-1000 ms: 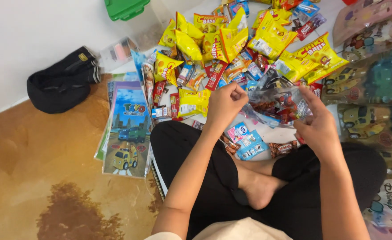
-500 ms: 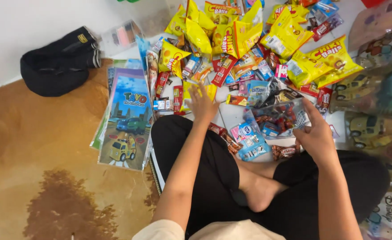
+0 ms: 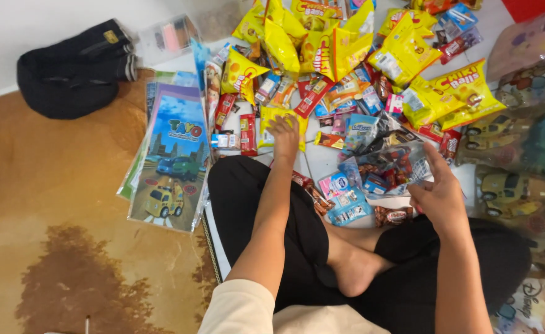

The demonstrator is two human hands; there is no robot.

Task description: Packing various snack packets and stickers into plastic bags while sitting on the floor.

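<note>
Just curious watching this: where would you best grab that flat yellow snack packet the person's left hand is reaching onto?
Probably its near short edge. The yellow snack packet lies flat under the left hand, with a red packet tight alongside, so come from above and pinch the free edge.

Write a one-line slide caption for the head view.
Seated cross-legged, a person's left hand rests on a yellow snack packet while the right hand holds a clear bag of treats.
</note>
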